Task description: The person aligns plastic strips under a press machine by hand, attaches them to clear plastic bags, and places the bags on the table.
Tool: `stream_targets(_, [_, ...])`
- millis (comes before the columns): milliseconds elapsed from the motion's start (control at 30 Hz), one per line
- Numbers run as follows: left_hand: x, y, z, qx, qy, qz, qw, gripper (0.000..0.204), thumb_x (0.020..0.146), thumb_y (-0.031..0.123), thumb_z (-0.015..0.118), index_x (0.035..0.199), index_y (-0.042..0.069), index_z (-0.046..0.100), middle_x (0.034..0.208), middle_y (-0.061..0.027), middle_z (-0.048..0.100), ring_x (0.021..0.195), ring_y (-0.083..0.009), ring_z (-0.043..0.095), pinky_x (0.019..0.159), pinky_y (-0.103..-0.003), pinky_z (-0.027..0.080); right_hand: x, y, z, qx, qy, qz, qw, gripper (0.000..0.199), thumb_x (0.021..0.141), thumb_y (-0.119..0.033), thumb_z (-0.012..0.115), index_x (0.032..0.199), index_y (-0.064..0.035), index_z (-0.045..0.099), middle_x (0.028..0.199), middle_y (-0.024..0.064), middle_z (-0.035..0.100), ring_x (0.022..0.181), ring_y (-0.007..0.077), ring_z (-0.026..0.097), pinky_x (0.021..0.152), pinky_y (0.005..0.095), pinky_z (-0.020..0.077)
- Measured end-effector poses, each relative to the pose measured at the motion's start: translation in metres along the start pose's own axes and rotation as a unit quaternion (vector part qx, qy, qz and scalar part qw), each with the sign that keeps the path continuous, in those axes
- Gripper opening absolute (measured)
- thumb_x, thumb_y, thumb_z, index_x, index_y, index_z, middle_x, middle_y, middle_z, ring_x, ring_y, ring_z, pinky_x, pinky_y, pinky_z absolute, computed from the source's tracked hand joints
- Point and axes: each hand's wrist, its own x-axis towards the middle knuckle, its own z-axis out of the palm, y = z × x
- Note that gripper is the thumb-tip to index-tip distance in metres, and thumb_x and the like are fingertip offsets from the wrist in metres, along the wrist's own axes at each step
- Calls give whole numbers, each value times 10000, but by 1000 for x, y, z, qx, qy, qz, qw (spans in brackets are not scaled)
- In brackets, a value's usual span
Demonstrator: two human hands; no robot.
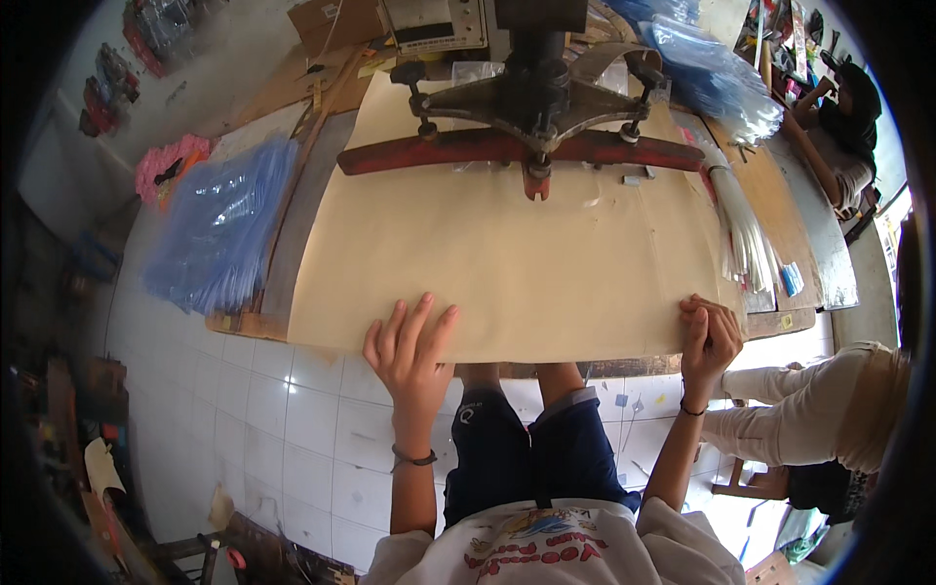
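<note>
On the near edge of the desk [780,320], a large beige paper sheet [507,263] lies flat, reaching from that edge back to the red-barred press machine [526,117] at the far side. The left hand [409,351] rests with fingers spread, palm down on the sheet's near-left edge; the right hand [709,336] is curled, pinching the sheet's near-right corner. A stack of blue plastic bags [219,234] lies left of the sheet, and a bundle of clear strips [746,229] lies to its right.
</note>
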Motion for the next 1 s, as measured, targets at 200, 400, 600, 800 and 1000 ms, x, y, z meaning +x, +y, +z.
stream_targets(200, [2, 2, 0, -14, 12, -6, 1000, 445, 801, 75, 766, 1184, 303, 760, 1343, 38, 681, 1277, -241, 577, 1111, -482, 347, -1, 1, 2, 3, 17, -1, 1000, 251, 969, -66, 603, 755, 2, 716, 788, 92, 750, 814, 260, 741, 771, 353, 532])
stream_targets(400, [2, 0, -4, -24, -10, -13, 1000, 482, 811, 73, 755, 1230, 309, 741, 1394, 22, 661, 1326, -268, 561, 1144, -502, 338, -2, 1, 4, 5, 22, 6, 1000, 267, 970, -62, 596, 736, -2, 710, 790, 87, 752, 820, 257, 745, 771, 354, 537])
stream_targets(600, [13, 9, -19, -28, -68, -20, 997, 619, 727, 45, 797, 1301, 258, 703, 1538, -69, 540, 1452, -393, 427, 1173, -566, 311, -4, 3, 4, 5, 25, 3, 1000, 273, 974, -64, 593, 735, -1, 708, 793, 89, 755, 824, 264, 750, 773, 357, 542])
stream_targets(800, [17, 14, -24, -21, -101, -42, 994, 632, 765, 90, 798, 1344, 310, 677, 1523, -48, 554, 1434, -359, 451, 1157, -551, 337, -5, 4, 2, 10, 19, 8, 1000, 280, 991, -69, 595, 752, 12, 716, 822, 97, 761, 864, 258, 751, 802, 351, 542])
stream_targets(1000, [3, 4, -7, -15, -33, -20, 999, 512, 750, 109, 814, 1241, 229, 734, 1437, -17, 626, 1371, -324, 507, 1167, -531, 303, -2, 1, 3, 9, 24, -6, 1000, 267, 972, -75, 618, 727, -16, 708, 793, 84, 756, 828, 259, 750, 773, 349, 533])
